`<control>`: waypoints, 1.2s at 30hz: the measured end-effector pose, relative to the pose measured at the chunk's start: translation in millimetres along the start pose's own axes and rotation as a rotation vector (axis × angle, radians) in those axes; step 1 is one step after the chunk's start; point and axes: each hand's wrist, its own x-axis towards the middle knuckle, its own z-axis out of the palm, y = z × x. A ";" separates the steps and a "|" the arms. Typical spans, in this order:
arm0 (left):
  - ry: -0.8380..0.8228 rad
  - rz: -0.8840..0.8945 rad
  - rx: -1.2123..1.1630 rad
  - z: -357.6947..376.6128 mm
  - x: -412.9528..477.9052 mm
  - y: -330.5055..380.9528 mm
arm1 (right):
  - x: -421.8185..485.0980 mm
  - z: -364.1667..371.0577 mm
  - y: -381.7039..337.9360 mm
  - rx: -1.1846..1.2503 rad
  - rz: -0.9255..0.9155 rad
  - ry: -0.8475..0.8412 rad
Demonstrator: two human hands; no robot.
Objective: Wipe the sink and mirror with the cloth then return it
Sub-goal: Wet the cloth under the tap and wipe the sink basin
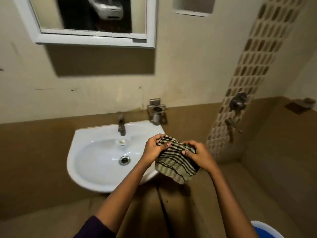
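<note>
Striped in black and pale olive, the cloth (176, 160) is bunched between both hands over the right rim of the sink (96, 169), at about four o'clock from the drain (124, 160). The left hand (154, 149) clenches the upper left corner of the fabric, its fingers curled into the folds, while the right hand (199, 156) grips the upper right edge with the thumb pressed on top; the lower part of the cloth hangs loose below them, over the basin's edge. The tap (121, 123) stands at twelve o'clock from the drain, and the mirror (89, 19) hangs on the wall higher up, toward eleven o'clock. By my reading, this is the gathering or folding step before wiping, since the cloth is not flat on any surface yet. The next move probably calls for pressing a wadded pad into the white bowl, sweeping leftward toward nine o'clock, while keeping the loose tail from dragging. Whether the cloth is wet cannot be told.
</note>
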 end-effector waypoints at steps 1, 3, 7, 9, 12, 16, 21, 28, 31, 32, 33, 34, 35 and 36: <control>0.030 0.005 0.022 -16.7 2.3 -2.2 | 12.0 12.2 -6.9 -0.022 -0.026 -0.022; 0.067 0.012 0.068 -46.3 5.8 -10.0 | 29.7 31.4 -18.6 -0.047 -0.060 -0.066; 0.004 -0.021 0.069 -80.4 5.0 -30.6 | 49.6 59.0 -16.4 -0.087 -0.049 -0.263; -0.016 -0.037 0.082 -83.6 5.9 -43.6 | 55.4 68.6 -8.5 -0.076 -0.006 -0.335; -0.013 -0.057 0.103 -75.6 15.9 -65.0 | 67.4 85.3 11.6 -0.064 0.043 -0.214; 0.079 -0.049 0.217 -56.5 50.9 -88.3 | 87.8 116.2 38.9 -0.256 0.108 0.067; 0.173 -0.041 0.404 -41.6 99.4 -103.8 | 96.4 145.5 37.4 -0.401 0.133 0.296; 0.202 -0.178 0.433 -45.0 139.3 -116.9 | 92.0 207.0 68.2 -0.424 0.288 -0.031; 0.322 -0.166 0.403 -51.2 137.5 -120.1 | 127.3 200.1 78.0 -0.422 0.315 -0.068; 0.373 -0.139 0.399 -56.6 135.1 -117.5 | 144.0 197.3 83.5 -0.412 0.287 -0.049; 0.414 -0.111 0.404 -64.0 131.8 -112.9 | 161.1 192.6 87.3 -0.389 0.280 -0.054; 0.439 -0.090 0.412 -72.2 127.2 -107.0 | 177.9 189.2 92.4 -0.379 0.261 -0.023; 0.455 -0.077 0.413 -82.1 122.5 -100.3 | 195.7 189.2 100.7 -0.382 0.244 -0.016; 0.469 -0.072 0.409 -92.5 117.0 -94.3 | 212.9 192.0 108.0 -0.396 0.222 0.006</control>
